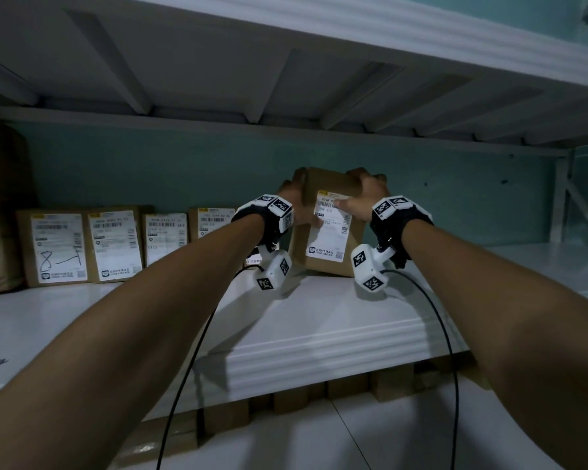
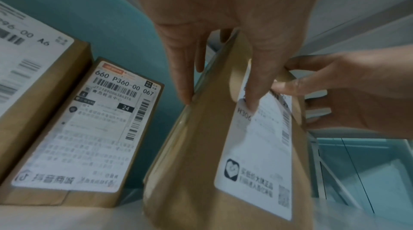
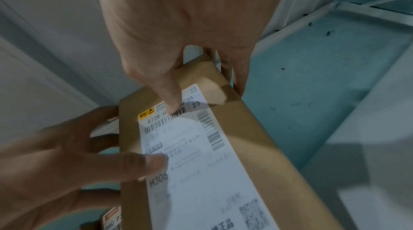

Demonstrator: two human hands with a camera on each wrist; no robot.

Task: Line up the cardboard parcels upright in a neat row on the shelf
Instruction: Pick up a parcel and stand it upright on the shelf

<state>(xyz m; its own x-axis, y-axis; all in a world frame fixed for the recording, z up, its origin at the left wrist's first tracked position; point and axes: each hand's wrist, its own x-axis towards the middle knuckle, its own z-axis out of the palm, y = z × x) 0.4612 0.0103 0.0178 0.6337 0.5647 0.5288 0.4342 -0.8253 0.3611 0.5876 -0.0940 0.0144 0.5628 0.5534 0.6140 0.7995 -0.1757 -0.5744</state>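
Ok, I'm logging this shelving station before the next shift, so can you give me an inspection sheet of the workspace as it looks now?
Surface: white metal shelf, lit at the front.
Job's things: brown cardboard parcel with white label held tilted at the right end of the row; four labelled cardboard parcels upright to its left, a fifth beside it.
Clutter: large brown wrapped bundle at far left.
Hands: left hand and right hand grip the parcel's top corners.
Cables: black wrist cables hang below the shelf edge.
Surroundings: teal wall, shelf above, cardboard boxes below.
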